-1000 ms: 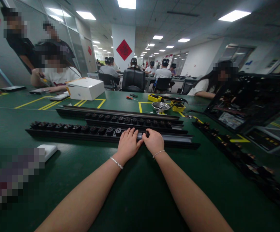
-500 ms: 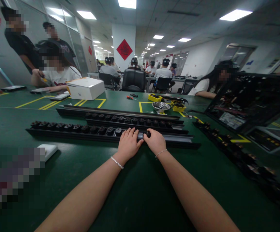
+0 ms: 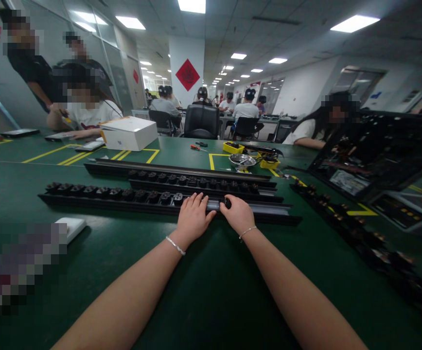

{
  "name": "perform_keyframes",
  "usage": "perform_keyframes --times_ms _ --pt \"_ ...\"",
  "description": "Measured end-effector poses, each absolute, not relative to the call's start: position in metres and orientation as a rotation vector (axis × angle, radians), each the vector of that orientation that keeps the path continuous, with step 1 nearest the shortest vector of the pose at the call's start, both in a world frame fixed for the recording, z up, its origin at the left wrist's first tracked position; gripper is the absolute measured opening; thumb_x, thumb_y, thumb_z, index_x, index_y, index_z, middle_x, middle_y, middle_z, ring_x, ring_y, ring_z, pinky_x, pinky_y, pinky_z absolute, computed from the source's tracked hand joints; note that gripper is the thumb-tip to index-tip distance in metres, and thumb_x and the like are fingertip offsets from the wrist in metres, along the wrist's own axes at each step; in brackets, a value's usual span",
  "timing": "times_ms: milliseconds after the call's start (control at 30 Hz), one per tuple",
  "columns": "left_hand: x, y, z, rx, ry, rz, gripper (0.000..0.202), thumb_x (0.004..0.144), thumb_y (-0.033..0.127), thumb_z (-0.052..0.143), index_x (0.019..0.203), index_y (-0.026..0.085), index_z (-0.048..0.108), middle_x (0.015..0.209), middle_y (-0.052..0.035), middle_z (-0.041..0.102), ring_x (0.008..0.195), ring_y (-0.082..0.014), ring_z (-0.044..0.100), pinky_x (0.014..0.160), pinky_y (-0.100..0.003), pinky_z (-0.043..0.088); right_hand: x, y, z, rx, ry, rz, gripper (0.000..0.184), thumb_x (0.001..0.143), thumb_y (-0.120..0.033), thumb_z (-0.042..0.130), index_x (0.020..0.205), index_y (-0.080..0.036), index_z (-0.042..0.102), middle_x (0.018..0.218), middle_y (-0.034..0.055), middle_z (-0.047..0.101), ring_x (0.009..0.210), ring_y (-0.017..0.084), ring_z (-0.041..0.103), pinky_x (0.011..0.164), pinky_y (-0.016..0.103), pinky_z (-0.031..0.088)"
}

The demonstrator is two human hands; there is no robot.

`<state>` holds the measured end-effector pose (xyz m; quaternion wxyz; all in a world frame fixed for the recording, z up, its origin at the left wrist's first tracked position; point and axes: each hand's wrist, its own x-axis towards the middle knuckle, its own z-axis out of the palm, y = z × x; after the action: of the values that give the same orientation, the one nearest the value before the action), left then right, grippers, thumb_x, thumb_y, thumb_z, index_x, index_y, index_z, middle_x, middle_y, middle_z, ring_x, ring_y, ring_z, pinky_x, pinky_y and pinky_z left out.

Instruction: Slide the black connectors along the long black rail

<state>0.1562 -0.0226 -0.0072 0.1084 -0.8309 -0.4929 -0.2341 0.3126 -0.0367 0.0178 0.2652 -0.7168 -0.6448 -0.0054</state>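
A long black rail lies across the green table, with a row of black round socket modules along its left part. Over the end of that row rests my left hand, its fingers stretched out across the rail and its thumb pointing right. My right hand is closed in a pinch on a black socket module above the rail's channel. A bare grey stretch of channel shows between the hands, and more runs to the right. My fingers partly hide the held module.
Behind lie a second rail with modules and another black rail. A metal bowl, yellow bins, a screwdriver and a white box stand farther back. Strung modules lie right. Several people sit around.
My right hand has slid slightly to the right along the rail with the socket module, widening the gap between the hands. My left hand stays almost in place.
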Motion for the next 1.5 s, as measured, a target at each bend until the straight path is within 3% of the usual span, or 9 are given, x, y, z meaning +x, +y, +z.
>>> perform_keyframes --times_ms 800,1500 --pt "0.1559 -0.0226 -0.0079 -2.444 -1.465 -0.681 0.052 0.091 0.049 0.036 0.131 0.018 0.049 0.138 -0.0091 0.049 0.131 -0.0250 0.039 0.107 -0.040 0.030 0.3135 -0.0360 0.0078 -1.839 -1.703 -0.070 0.029 0.080 -0.029 0.050 0.101 -0.018 0.066 0.100 0.0077 0.067 0.096 0.019 0.058 0.089 0.030 0.042" --pt "0.1555 -0.0231 -0.0076 -2.444 -1.452 -0.679 0.053 0.091 0.049 0.035 0.130 0.016 0.050 0.138 -0.0095 0.049 0.130 -0.0258 0.039 0.106 -0.040 0.031 0.3217 -0.0409 0.0120 -1.904 -1.613 -0.027 0.032 0.080 -0.028 0.051 0.107 -0.016 0.065 0.106 0.0081 0.068 0.099 0.020 0.060 0.089 0.030 0.042"
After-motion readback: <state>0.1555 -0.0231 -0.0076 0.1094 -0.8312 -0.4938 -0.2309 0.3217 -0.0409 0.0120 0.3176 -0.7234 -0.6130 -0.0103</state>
